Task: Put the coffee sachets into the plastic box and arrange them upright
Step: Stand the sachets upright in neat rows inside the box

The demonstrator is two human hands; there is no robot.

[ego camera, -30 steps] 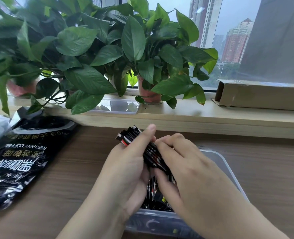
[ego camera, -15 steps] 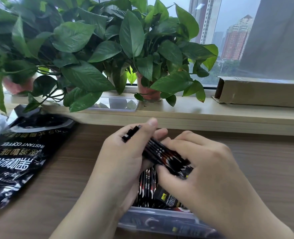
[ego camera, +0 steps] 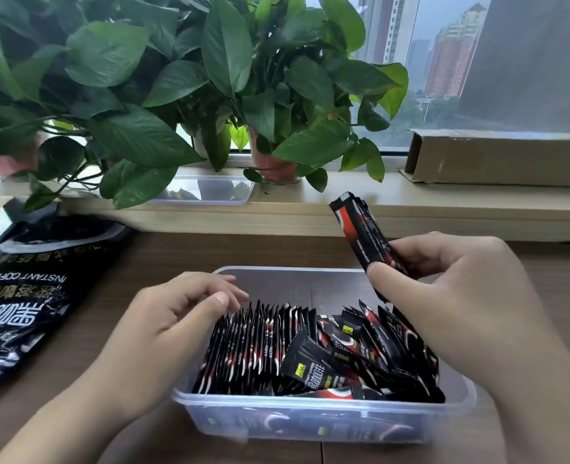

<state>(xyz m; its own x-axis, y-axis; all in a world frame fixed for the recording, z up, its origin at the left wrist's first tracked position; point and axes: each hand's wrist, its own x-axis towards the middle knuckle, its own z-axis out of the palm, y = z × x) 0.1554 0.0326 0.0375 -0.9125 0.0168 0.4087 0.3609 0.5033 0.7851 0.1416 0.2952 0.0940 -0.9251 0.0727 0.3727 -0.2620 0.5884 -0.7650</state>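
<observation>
We see our right hand (ego camera: 461,296) gripping a bundle of sachets (ego camera: 360,232), tilted above the plastic box (ego camera: 293,279) on the counter (ego camera: 163,256). Our left hand (ego camera: 176,316), fingers loosely curled, sits at the left end of the upright row (ego camera: 250,346). Loose sachets (ego camera: 360,356) lie slanted to its right.

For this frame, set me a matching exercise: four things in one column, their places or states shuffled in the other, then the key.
Things
1. right hand
2. left hand
3. instant coffee bag
4. cardboard box

Places or states
A. lies on the table, left of the plastic box
B. lies on the windowsill, at the right
C. grips a bundle of sachets
D. holds nothing, fingers at the upright row of sachets

Pairs: 1-C, 2-D, 3-A, 4-B
</observation>
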